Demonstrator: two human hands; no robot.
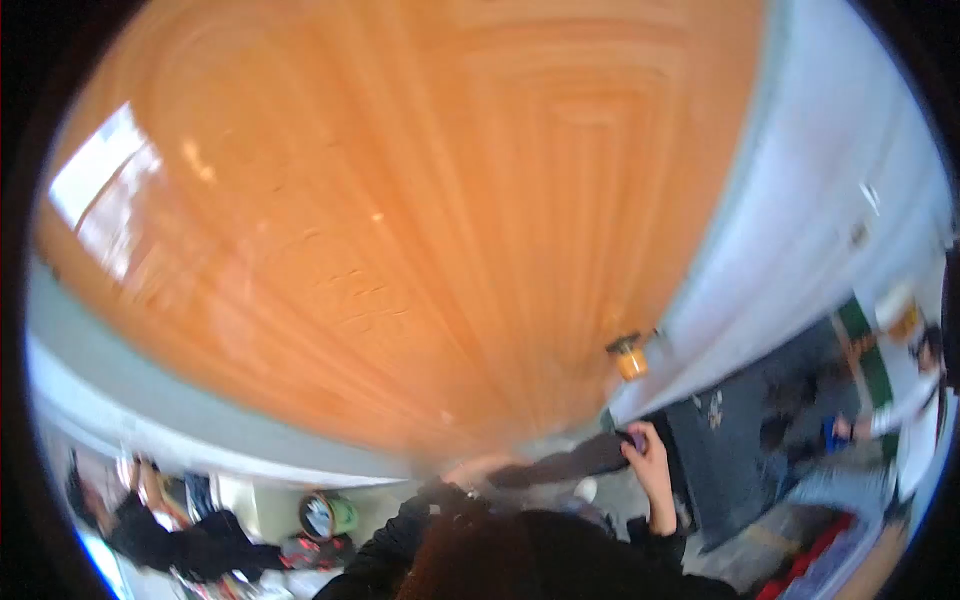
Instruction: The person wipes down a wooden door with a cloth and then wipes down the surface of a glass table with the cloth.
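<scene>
My right hand [655, 475] is closed at the lower right of centre, its thumb and fingers pinching the end of a long dark item [570, 462]. A small purple part shows between the fingertips. This item stretches left towards my left hand [478, 468], which is smeared by motion beside its other end. The left fingers cannot be made out. Both hands are low in the view, in dark sleeves, below a large orange panelled surface [420, 200].
A yellow and black fitting [628, 357] sits on the panel's lower right edge. A dark table [720, 450] stands at the right, with a person in white [915, 430] beyond it. At the lower left are a person in dark clothes [190, 540] and a green bin [342, 515].
</scene>
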